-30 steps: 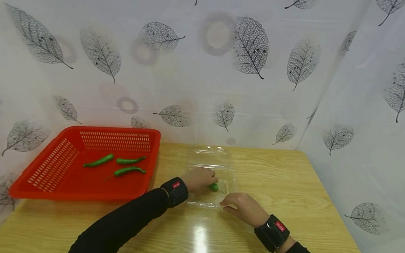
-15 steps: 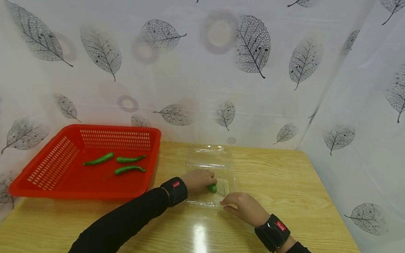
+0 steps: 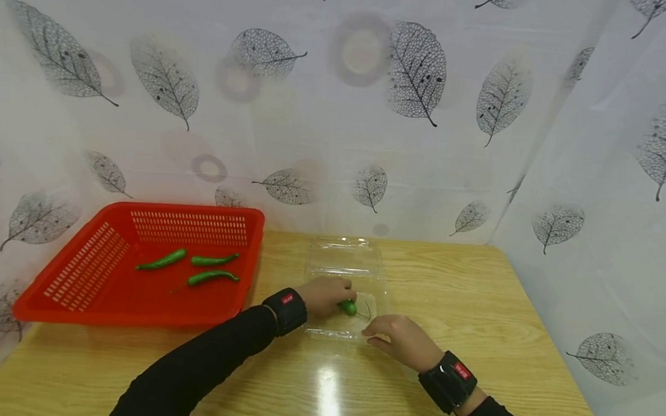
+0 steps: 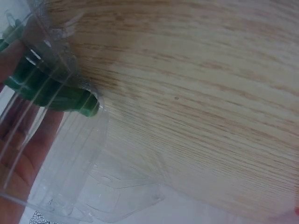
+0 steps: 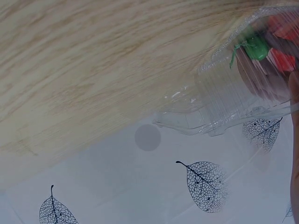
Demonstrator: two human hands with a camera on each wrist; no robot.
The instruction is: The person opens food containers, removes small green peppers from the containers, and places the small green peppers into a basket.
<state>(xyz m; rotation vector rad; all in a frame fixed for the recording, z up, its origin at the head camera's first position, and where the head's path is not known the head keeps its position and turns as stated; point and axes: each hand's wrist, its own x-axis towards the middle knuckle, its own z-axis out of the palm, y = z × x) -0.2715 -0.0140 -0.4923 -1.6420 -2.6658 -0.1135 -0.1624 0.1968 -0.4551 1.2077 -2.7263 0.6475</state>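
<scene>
A hinged clear plastic box (image 3: 333,334) lies opened out on the table, its lid folded back to the far side. My left hand (image 3: 324,295) reaches into it and grips a green chili pepper (image 3: 348,308), whose blunt end shows beside the fingers; thin stem strands lie to its right. Through the clear wall in the left wrist view, fingers curl around the green pepper (image 4: 70,98). At the near right corner of the box, my right hand (image 3: 402,341) pinches the rim between thumb and fingers. The right wrist view shows the pepper's green end (image 5: 256,48) inside the box.
A red plastic basket (image 3: 131,320) stands at the left with 3 green chili peppers (image 3: 211,260) lying apart on its floor. The wooden table (image 3: 454,285) ends behind at a leaf-patterned curtain (image 3: 292,123), which also runs along the right side.
The gripped pepper has shifted slightly left within the box, together with my left hand. My right hand has stayed at the box's corner.
</scene>
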